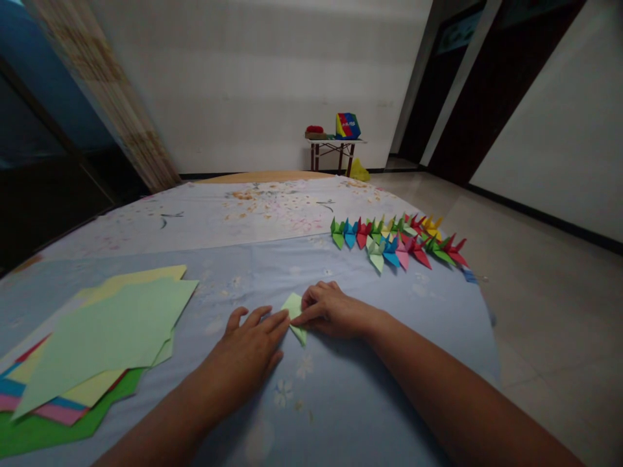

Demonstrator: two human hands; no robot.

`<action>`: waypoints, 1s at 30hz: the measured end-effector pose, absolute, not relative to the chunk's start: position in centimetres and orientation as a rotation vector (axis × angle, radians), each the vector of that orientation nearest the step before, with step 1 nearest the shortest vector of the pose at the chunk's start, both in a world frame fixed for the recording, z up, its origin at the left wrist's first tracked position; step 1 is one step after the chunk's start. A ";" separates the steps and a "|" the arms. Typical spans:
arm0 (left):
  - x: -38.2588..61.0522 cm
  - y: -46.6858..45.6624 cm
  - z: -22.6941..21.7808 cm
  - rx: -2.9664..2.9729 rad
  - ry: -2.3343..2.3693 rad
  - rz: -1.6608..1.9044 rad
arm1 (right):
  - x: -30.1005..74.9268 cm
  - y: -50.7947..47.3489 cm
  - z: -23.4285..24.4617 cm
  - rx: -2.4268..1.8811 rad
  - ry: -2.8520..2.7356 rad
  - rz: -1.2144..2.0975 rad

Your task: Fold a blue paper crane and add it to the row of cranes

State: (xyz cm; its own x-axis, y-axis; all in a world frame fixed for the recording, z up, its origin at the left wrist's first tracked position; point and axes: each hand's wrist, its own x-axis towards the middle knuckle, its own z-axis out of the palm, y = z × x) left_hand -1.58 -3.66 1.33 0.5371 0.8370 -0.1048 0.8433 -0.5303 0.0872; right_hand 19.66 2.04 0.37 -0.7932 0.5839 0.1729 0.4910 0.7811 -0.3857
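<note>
A small piece of pale green folded paper (293, 303) lies on the blue floral cloth between my hands, with a pointed end toward me. My left hand (253, 344) rests nearly flat, its fingers spread and its fingertips touching the paper's left edge. On the other side, my right hand (333, 311) has curled fingers, with the index fingertip pressed to the middle of the paper. Part of the paper's right side is hidden under that hand. Beyond it stand several folded paper cranes (389, 250) in green, blue, red, pink and yellow, grouped in rows.
At the left lies an overlapping stack of coloured paper sheets (111, 324), pale green on top. A white floral cloth (272, 207) covers the far part of the round table. Against the wall stands a small table (335, 141) bearing a colourful box (347, 126).
</note>
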 end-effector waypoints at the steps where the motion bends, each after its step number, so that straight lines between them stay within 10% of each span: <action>1: -1.7 -3.6 1.3 2.625 1.452 -0.087 | 19.7 2.0 0.4 -0.832 -2.692 0.473; 30: -2.9 -3.2 4.1 2.518 1.193 -0.166 | 19.8 2.1 0.4 -0.877 -2.665 0.583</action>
